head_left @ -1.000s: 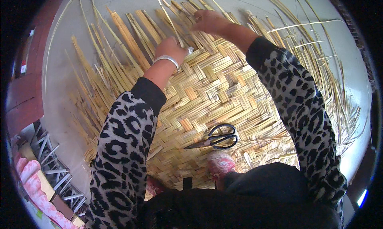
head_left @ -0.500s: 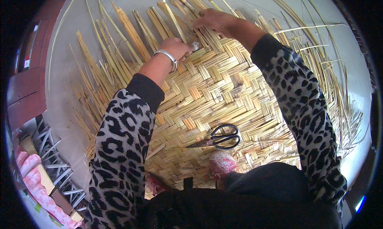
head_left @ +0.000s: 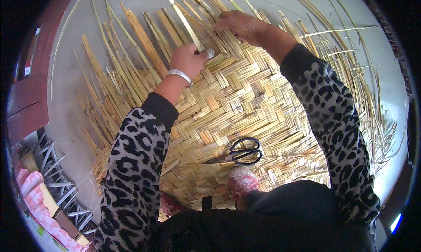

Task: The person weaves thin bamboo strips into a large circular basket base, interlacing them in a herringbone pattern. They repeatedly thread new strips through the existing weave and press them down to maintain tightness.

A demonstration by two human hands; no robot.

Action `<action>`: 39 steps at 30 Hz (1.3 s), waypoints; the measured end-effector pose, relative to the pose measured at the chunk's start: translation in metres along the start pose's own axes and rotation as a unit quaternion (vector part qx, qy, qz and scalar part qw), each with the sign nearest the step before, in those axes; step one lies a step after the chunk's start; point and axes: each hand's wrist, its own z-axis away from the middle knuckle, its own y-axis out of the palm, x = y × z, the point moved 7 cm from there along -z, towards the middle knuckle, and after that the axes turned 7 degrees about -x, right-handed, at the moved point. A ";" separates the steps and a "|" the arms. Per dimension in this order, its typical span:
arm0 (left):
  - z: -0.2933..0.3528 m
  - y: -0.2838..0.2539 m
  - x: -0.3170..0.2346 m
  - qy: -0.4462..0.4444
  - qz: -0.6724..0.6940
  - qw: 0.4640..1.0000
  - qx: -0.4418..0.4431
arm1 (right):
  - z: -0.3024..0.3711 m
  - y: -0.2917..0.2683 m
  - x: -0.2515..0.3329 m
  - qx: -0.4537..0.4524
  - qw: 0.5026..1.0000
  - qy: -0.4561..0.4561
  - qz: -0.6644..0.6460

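A woven mat (head_left: pixel 245 107) of flat straw-coloured strips lies under my arms, its loose strip ends fanning out at the far edge. My left hand (head_left: pixel 187 62), with a silver bracelet at the wrist, is closed at that edge around the lower end of a pale strip (head_left: pixel 183 21). Something whitish (head_left: pixel 210 53) shows at its fingertips, perhaps a finger wrap. To the right, my right hand (head_left: pixel 240 26) bends its fingers over several upright strips (head_left: pixel 227 41); its fingertips are partly hidden. Black-handled scissors (head_left: pixel 247 151) rest on the mat near my foot, blades pointing left.
My patterned shoe (head_left: pixel 242 180) stands on the mat, beside my dark-clad knee (head_left: pixel 298 203). Long loose strips (head_left: pixel 372 89) curve along the right side. At lower left are a metal rack (head_left: pixel 66 188) and a pink cloth (head_left: pixel 33 186). Grey floor (head_left: pixel 66 107) surrounds the mat.
My left hand has shifted slightly left, and the pale strip in it leans further left. My right hand stays at nearly the same strips. The scissors have not moved on the mat.
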 end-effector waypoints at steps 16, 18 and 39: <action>-0.001 0.008 0.007 -0.185 0.162 0.968 0.046 | -0.004 -0.007 -0.009 -0.045 0.999 0.011 -0.021; -0.002 0.008 0.005 -0.185 0.141 0.971 0.049 | -0.006 -0.009 -0.011 -0.030 0.999 0.031 0.032; 0.001 0.014 0.003 -0.229 0.198 0.948 0.101 | -0.008 -0.003 -0.013 -0.025 0.999 0.030 -0.021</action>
